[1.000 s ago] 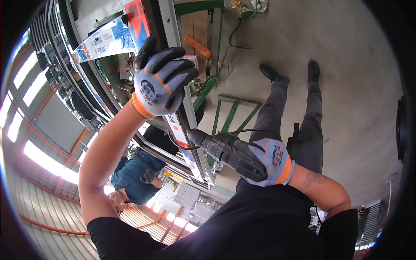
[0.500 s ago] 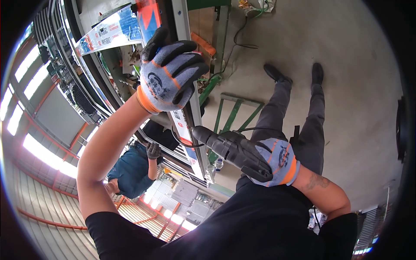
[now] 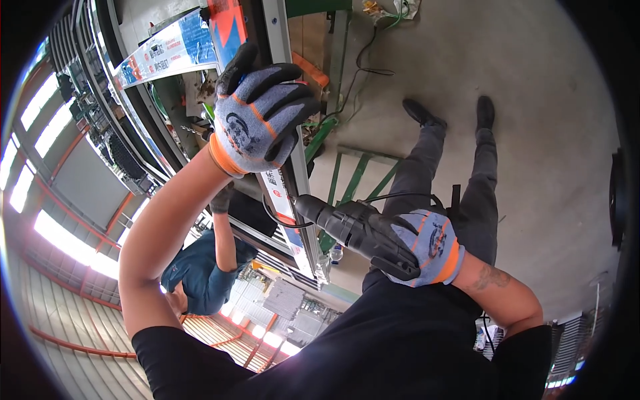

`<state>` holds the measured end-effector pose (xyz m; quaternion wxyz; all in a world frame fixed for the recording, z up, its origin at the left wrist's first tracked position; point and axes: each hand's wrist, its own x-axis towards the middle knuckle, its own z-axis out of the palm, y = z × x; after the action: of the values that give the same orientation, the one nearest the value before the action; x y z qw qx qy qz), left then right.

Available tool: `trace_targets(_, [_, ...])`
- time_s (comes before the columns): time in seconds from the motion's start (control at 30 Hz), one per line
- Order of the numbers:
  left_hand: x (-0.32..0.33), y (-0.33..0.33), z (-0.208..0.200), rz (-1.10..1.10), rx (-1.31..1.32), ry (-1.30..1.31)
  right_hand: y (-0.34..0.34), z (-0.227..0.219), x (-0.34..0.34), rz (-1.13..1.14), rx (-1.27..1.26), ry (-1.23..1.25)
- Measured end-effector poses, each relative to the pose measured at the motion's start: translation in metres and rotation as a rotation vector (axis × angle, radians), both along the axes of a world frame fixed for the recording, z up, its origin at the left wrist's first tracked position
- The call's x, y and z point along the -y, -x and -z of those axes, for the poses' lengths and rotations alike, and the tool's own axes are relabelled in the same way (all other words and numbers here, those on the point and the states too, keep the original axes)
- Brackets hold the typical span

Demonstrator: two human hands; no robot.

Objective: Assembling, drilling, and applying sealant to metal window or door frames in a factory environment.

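Note:
My left hand (image 3: 257, 117), in a grey glove with black fingers and orange trim, is closed over the long metal frame (image 3: 273, 37). Its fingers lie across the bar and the thumb sits on the far side; the undersides of the fingers are hidden. A black power drill (image 3: 353, 230) is gripped by my right hand (image 3: 427, 250), gloved the same way. The drill's nose points left, its tip at the frame's film-covered side just below my left hand. Whether the bit touches the frame I cannot tell. A thin black cable loops beside the tip.
Across the frame, a co-worker in a teal shirt (image 3: 203, 273) reaches up with a dark-gloved hand (image 3: 222, 199). Green metal stands (image 3: 357, 177) hold up the work on the right. A black cord (image 3: 363, 60) lies on the concrete floor (image 3: 547, 173). A plastic bottle (image 3: 337, 253) stands near the frame's lower end.
The co-worker's gloved hand has moved up and slightly left, behind my left forearm, and their body has shifted. My hands and the drill have stayed almost in place.

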<state>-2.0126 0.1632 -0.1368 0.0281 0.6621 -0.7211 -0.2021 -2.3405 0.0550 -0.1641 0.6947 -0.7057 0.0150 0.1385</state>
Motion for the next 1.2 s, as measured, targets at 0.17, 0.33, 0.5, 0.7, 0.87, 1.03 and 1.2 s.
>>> trace_targets(0.17, [-0.002, -0.002, 0.000, 0.022, 0.028, -0.020, 0.008, 0.004, -0.005, -0.061, 0.022, 0.022])
trace_targets(0.33, [-0.001, -0.001, -0.002, 0.023, 0.025, -0.027, 0.003, 0.002, -0.001, -0.060, 0.019, -0.014])
trace_targets(0.5, [-0.001, -0.003, 0.000, 0.018, 0.015, -0.019, 0.003, 0.004, -0.001, -0.129, 0.048, 0.062])
trace_targets(0.7, [-0.006, 0.000, -0.004, 0.018, 0.025, -0.025, 0.007, 0.002, -0.004, -0.107, 0.122, 0.120])
trace_targets(0.87, [-0.008, 0.004, -0.007, 0.031, 0.022, -0.043, 0.001, 0.004, 0.006, -0.482, 0.197, 0.239])
trace_targets(1.03, [-0.011, 0.004, -0.010, 0.079, 0.041, -0.036, 0.002, -0.003, 0.002, -0.429, 0.111, 0.180])
trace_targets(1.2, [-0.011, 0.003, -0.014, 0.105, 0.055, -0.062, 0.001, -0.006, 0.012, -0.306, 0.178, 0.152])
